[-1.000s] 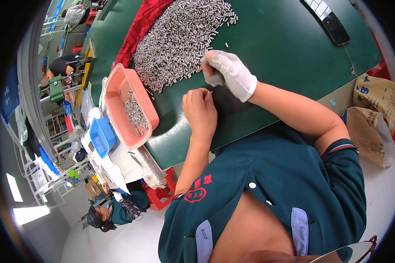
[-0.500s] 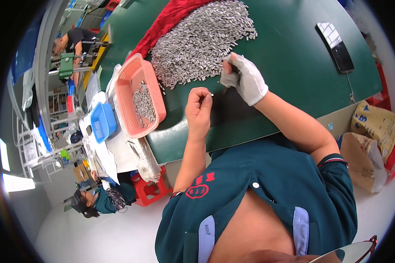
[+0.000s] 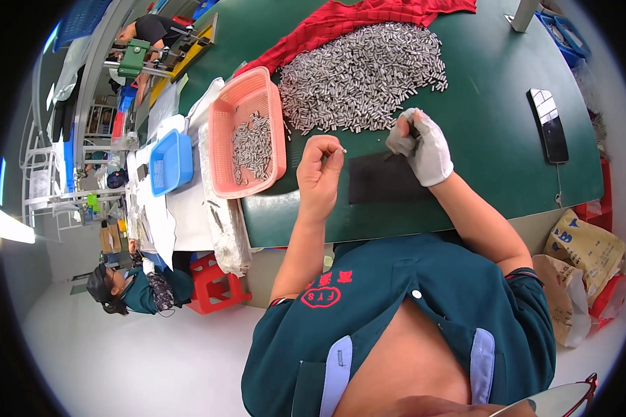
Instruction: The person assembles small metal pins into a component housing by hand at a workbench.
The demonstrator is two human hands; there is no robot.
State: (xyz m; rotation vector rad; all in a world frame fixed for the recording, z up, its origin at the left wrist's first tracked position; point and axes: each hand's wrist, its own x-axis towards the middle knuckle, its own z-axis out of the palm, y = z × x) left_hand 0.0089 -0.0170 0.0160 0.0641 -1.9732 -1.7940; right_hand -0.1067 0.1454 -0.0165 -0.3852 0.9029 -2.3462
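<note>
Left of the dark pad, a stub was pinched by the left hand; the right hand was curled, grip indiscernible.

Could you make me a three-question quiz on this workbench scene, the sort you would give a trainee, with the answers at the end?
1. Multiple choice: on whose side is the white fabric glove worn?
a) the left only
b) the right only
c) both

2. True or false: the blue rectangular plastic basket lies to the left of the pink perforated plastic basket.

3. Fill in the gap: along the far edge of the heap of small silver metal cylinders lies a red ____.

Key
1. b: only the right hand wears it.
2. True.
3. Cloth.
</note>
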